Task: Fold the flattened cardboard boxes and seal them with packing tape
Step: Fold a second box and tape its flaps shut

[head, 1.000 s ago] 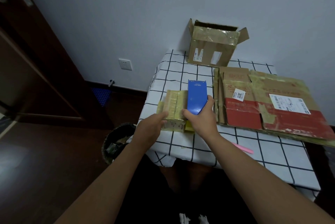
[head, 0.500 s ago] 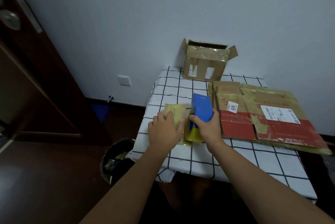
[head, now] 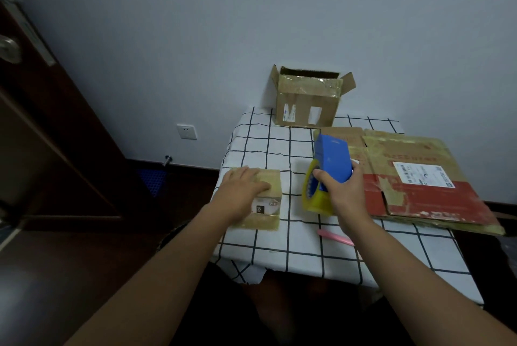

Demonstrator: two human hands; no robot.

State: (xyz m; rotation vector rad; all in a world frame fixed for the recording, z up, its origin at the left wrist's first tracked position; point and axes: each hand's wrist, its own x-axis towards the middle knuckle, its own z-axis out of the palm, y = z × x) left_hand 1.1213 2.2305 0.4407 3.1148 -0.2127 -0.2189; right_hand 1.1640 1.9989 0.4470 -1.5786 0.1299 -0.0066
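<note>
left hand (head: 246,186) lies flat, fingers straight, pressing on top of the small box (head: 261,200) at the near left of the checked table (head: 279,247). right hand (head: 342,191) is curled round the blue tape dispenser (head: 331,162), yellowish roll showing beneath, held just right of the box and apart from it. the box looks light and taped all over, so probably slick; a flat palm on top should pin it, or grip the two short sides to turn it. the flattened boxes (head: 419,177) lie stacked at the right: stiff but floppy at the creases, best lifted by an edge. an open box (head: 306,105) stands at the wall.
</note>
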